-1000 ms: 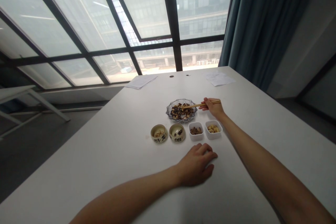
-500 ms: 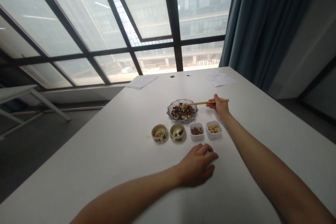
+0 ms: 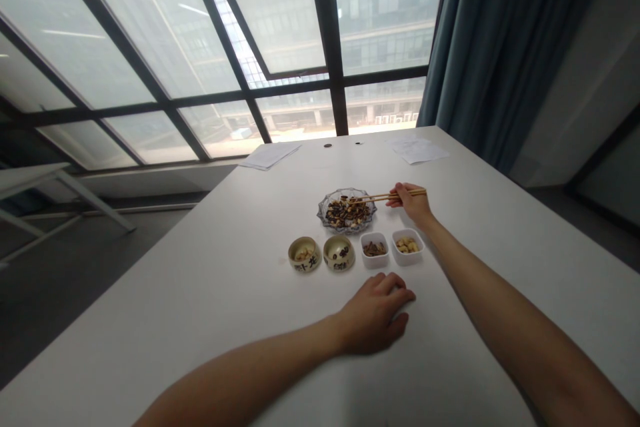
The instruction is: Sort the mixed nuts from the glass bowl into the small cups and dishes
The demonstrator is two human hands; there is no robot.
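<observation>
My right hand (image 3: 407,201) is closed around a pair of chopsticks (image 3: 383,197), whose tips reach into the mixed nuts and seeds (image 3: 345,213) in a clear glass dish (image 3: 369,220). Whether the tips pinch a piece is too small to tell. My left hand (image 3: 377,313) rests on the table with fingers spread, holding nothing. Just beyond it stand two small white square tubs, one with long brown pieces (image 3: 374,249), the other with pale nuts (image 3: 407,245). To their left are two ceramic bowls with dark lettering, the left bowl (image 3: 306,265) holding pale pieces, the right bowl (image 3: 340,265) a few dark ones.
Sheets of paper lie at the far left (image 3: 270,156) and far right (image 3: 419,150) of the white table (image 3: 200,293). Behind it are large windows, with a blue curtain (image 3: 475,60) on the right. Another table (image 3: 35,177) stands at the left.
My right hand has shifted slightly left and down, and the chopsticks' tips have spread a little over the dish. My left hand has stayed in place.
</observation>
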